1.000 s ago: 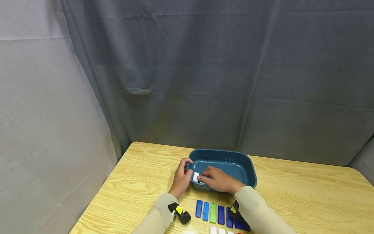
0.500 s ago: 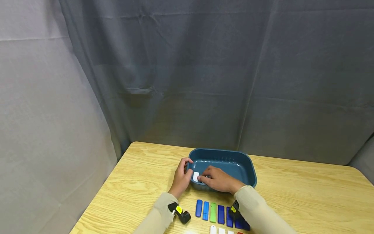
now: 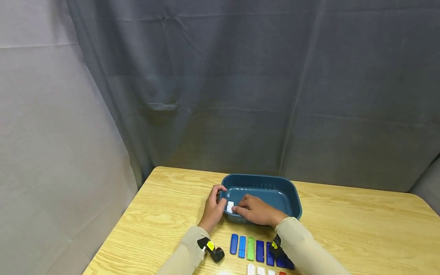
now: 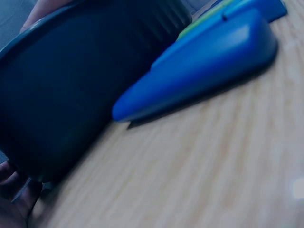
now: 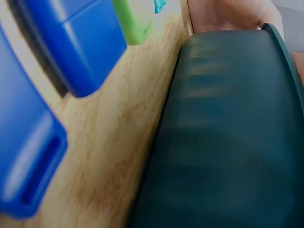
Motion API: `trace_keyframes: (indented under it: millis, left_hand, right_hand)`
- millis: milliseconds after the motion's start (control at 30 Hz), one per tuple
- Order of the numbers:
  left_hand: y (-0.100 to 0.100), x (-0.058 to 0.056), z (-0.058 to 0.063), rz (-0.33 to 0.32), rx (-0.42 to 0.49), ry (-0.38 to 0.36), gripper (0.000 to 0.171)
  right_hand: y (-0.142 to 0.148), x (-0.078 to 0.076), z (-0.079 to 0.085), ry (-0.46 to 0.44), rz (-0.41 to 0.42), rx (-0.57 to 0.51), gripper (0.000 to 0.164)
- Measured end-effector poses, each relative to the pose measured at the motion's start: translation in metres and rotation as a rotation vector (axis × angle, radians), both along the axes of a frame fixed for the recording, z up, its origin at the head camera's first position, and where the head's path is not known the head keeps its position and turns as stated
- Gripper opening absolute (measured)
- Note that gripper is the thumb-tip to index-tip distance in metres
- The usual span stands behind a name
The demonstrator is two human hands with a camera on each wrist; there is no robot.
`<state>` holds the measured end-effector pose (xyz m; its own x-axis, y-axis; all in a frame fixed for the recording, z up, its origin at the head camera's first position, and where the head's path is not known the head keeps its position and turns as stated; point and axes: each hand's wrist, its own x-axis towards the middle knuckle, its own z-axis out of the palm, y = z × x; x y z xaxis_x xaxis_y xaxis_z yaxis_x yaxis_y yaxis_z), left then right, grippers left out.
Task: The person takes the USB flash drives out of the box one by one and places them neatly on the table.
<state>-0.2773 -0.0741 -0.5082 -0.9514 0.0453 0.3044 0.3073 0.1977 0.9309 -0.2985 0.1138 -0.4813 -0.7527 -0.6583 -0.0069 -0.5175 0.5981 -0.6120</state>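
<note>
A dark teal plastic basin [image 3: 290, 183] stands on the table. My left hand [image 3: 214, 210] grips its left end, thumb at the rim and fingers around the outside. Inside the near left corner lies a small white rectangular piece [image 3: 230, 207]. My right hand [image 3: 256, 210] reaches over the near wall into the basin, fingers bent downward, its thumb right at the white piece's edge. Those fingertips are hidden, and I cannot tell whether they pinch anything. In the right wrist view, the basin's outer wall [image 5: 228, 128] fills the right side, with the left hand [image 5: 228, 14] at its far end.
In front of the basin lies a row of flat plastic sticks: a rounded blue stick [image 3: 234, 244], a lighter blue one [image 3: 242, 247], a green one [image 3: 250, 249] and several dark blue ones [image 3: 260, 251]. Nearer are white pieces [image 3: 251, 269] and a red piece [image 3: 282, 273]. Grey curtains [image 3: 220, 95] hang behind.
My left hand keeps its grip on the basin. My right hand stays almost still; a bit of white visible below its thumb earlier is now hidden. The view has tilted slightly.
</note>
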Motion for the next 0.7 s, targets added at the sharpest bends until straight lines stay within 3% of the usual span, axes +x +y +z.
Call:
trace_keyframes:
  millis: [300,533,700]
  left_hand:
    - [-0.0019,0.0006,-0.0008,0.006,0.000,0.014,0.031]
    - [-0.0004,-0.0036,0.0016,0.001,0.004,0.028,0.032]
    - [0.0009,-0.0016,0.0033,-0.002,0.016,0.019,0.032]
  right_hand:
    - [-0.0032,0.0010,-0.0008,0.038,-0.001,-0.021,0.033]
    - [-0.0005,-0.0020,0.0000,0.123,-0.071,-0.080,0.017]
    - [0.0017,-0.0001,0.0019,0.094,-0.111,-0.153,0.015]
